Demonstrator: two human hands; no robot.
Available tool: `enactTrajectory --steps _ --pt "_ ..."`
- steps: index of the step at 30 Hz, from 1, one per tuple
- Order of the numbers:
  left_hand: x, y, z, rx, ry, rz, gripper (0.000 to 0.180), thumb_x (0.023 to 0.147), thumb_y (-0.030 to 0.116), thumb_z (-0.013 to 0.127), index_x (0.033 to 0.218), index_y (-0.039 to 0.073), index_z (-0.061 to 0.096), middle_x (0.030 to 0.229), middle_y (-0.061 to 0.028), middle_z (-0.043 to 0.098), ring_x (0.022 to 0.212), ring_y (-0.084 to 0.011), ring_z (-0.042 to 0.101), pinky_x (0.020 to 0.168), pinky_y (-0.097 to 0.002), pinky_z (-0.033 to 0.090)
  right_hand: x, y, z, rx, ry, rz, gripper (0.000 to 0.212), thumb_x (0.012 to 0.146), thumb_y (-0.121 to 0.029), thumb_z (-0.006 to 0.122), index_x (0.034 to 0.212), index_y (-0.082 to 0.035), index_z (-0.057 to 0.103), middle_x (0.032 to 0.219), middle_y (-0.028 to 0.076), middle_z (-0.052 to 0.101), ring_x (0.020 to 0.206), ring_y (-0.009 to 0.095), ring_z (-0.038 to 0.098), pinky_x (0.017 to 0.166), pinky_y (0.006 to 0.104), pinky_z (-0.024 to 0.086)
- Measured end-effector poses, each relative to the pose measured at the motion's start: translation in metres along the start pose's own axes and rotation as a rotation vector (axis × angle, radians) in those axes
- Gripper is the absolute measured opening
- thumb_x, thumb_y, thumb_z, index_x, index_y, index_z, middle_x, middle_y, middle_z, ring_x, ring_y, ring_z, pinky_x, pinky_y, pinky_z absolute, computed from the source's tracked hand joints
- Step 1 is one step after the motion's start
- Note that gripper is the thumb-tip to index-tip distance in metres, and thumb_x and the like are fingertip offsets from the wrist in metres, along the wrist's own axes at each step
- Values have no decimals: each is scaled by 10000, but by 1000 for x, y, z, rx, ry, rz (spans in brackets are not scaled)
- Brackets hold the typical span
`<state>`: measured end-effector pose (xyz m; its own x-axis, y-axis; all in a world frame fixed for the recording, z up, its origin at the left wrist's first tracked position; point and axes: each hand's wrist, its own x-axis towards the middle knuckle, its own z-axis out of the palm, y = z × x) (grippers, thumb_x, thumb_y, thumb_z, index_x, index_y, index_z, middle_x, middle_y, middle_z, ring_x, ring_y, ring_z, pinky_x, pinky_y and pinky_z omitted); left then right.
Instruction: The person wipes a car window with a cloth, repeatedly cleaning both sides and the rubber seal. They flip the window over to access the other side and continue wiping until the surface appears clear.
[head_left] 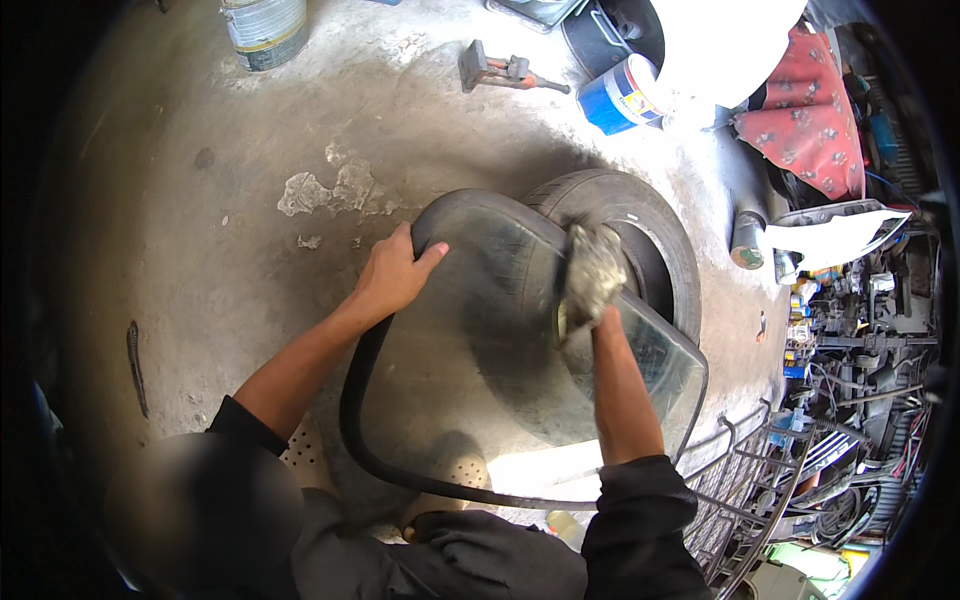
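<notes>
A large curved pane of clear glass (430,390), like a vehicle window, tilts in front of me with a black rubber seal (352,400) along much of its edge. My left hand (393,268) is closed on the sealed edge at its upper left, thumb over the rim. A crumpled, light patterned cloth (594,268), smeared by motion, is in my right hand (606,322) against the pane's upper right part. The fingers of that hand are mostly hidden by the cloth. Behind the pane lies a tyre (683,250), partly seen through the glass, which appears to lean on it.
Beyond the tyre are a red jack-like tool (500,72), a blue and white paint bucket (620,97) and a black tub (612,38). A worn pail (265,32) stands far left. At right are a metal rack (745,480) and cluttered parts (870,370).
</notes>
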<state>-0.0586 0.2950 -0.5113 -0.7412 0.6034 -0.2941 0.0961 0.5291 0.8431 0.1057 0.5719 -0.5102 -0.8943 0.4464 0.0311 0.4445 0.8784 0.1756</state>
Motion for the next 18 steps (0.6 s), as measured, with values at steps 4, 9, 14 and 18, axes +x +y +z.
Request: enactTrajectory --steps 4,9,14,18 --pt "0 1 2 -6 111 125 483 841 371 601 1009 -77 535 885 -266 616 862 -385 608 759 -419 456 16 -14 6 -55 -232 51 428 936 -313 324 1269 -110 500 1293 124 505 1175 301 478 1026 403 358" --pt "-7 14 -8 -3 32 101 477 841 357 613 969 -95 530 831 -296 609 838 -420 615 737 -434 464 -52 96 11 154 46 -174 351 860 -254 432 1121 -68 576 1105 130 592 1016 311 568 927 406 439" --pt "-7 15 -6 -5 41 45 444 851 350 595 977 -72 542 795 -239 614 760 -358 616 697 -400 458 -101 198 27 -107 69 -320 253 804 -161 510 982 -33 635 945 135 645 891 314 615 834 396 481" --pt "-5 7 4 106 164 139 495 848 370 597 1014 -92 531 835 -286 611 797 -410 613 725 -426 464 -77 152 38 -47 128 -158 319 833 -275 486 1051 -67 591 1065 100 593 984 267 559 861 399 432"
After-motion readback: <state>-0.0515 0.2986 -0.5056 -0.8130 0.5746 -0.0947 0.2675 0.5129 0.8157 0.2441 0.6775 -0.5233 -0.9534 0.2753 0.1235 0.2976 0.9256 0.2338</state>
